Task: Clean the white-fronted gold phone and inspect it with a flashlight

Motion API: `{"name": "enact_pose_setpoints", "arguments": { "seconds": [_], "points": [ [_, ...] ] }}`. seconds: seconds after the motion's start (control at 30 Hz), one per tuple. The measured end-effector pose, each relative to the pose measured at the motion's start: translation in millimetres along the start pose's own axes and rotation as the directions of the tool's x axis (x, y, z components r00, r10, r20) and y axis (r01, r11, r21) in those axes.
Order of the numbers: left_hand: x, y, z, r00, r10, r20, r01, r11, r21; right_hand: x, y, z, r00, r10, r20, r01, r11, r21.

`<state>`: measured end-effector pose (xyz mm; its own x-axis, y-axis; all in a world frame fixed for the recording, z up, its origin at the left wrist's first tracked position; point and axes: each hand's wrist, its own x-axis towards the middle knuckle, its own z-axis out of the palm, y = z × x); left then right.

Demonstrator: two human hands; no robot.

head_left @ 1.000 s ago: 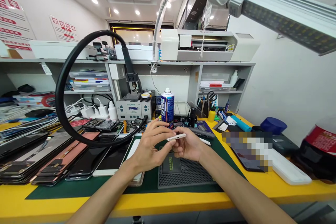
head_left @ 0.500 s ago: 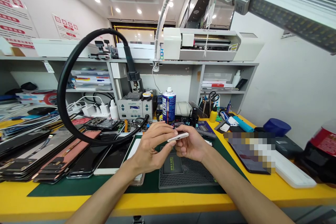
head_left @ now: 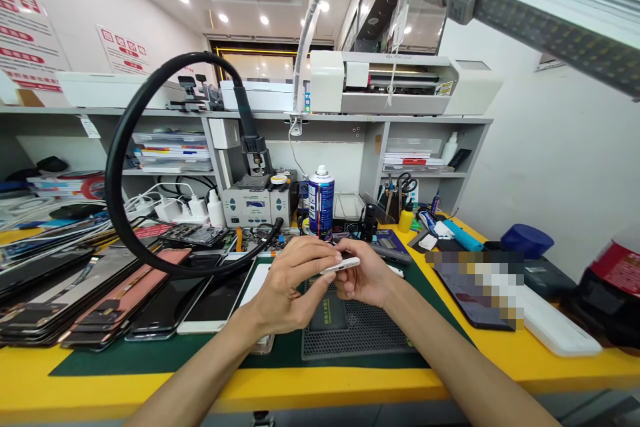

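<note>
A phone (head_left: 341, 266) is held up edge-on between my two hands, its pale bottom edge with the port facing me. My left hand (head_left: 295, 283) pinches its left end, fingers over the top and thumb beneath. Around the right side, my right hand (head_left: 364, 273) is closed with its fingers curled under the phone. The phone's broad faces are mostly hidden by my fingers. Below my hands lies a black honeycomb work pad (head_left: 370, 333) on a green mat (head_left: 185, 355).
Several phones and screens (head_left: 165, 300) lie in rows at the left. A blue spray can (head_left: 321, 203) stands behind my hands, beside a grey rework station (head_left: 257, 205) with a looping black hose (head_left: 113, 180). At right lie a dark phone (head_left: 465, 300) and a white case (head_left: 560, 323).
The phone has tilted very slightly and sits a touch lower in my hands. Both hands keep their hold on it. The whole view has shifted slightly.
</note>
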<state>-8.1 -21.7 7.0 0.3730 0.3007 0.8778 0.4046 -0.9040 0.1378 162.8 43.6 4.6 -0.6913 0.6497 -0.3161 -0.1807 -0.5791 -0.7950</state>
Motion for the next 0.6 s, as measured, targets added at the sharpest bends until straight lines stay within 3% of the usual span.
{"name": "enact_pose_setpoints", "arguments": {
  "seconds": [0.4,0.6],
  "points": [
    [-3.3,-1.3,-0.6,0.997,0.011,0.071,-0.016,0.997,0.069,2.6,1.1,-0.8,0.998,-0.028,-0.056,0.025,0.998,-0.049],
    [-3.2,-3.0,4.1,0.996,0.010,0.085,-0.028,0.976,0.216,4.9,6.0,-0.2,0.993,-0.086,-0.086,0.077,0.991,-0.110]
  ]
}}
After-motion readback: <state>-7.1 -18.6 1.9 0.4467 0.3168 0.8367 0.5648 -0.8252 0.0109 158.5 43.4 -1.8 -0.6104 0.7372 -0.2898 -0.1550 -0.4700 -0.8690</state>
